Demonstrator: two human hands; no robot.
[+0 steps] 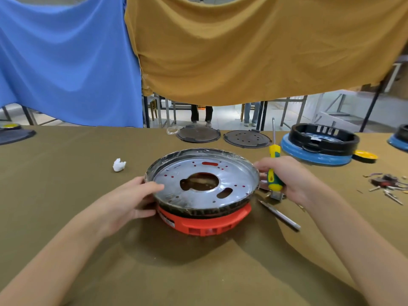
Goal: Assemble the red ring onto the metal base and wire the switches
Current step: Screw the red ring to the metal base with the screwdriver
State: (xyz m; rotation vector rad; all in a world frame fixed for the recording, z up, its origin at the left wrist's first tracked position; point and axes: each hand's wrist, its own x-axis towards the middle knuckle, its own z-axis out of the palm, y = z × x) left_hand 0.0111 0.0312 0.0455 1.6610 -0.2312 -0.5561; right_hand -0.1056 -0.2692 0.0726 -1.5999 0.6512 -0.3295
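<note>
- Up close, the red ring (205, 224) has a small white sticker on its left side, but the words on it are too tiny to read
- No other writing can be read
- The red ring sits on the counter (66, 217), in the middle, and has square slots along its front
- The metal base (203, 180) lies on top of the red ring, like a shiny round dish with a dark rim
- It has a big hole in the middle, an oval hole near the front right, and lots of little holes where red shows through
- The left hand (130, 199) holds the left edge of the metal base, thumb on top of the rim and fingers curled under it
- The right hand (289, 177) is at the right edge of the metal base, and its grip is closed round a yellow and green screwdriver (273, 171) that points up
- A thin silver tool (280, 215) lies on the counter near the right hand
- A small white crumpled scrap (119, 164) lies to the left
</note>
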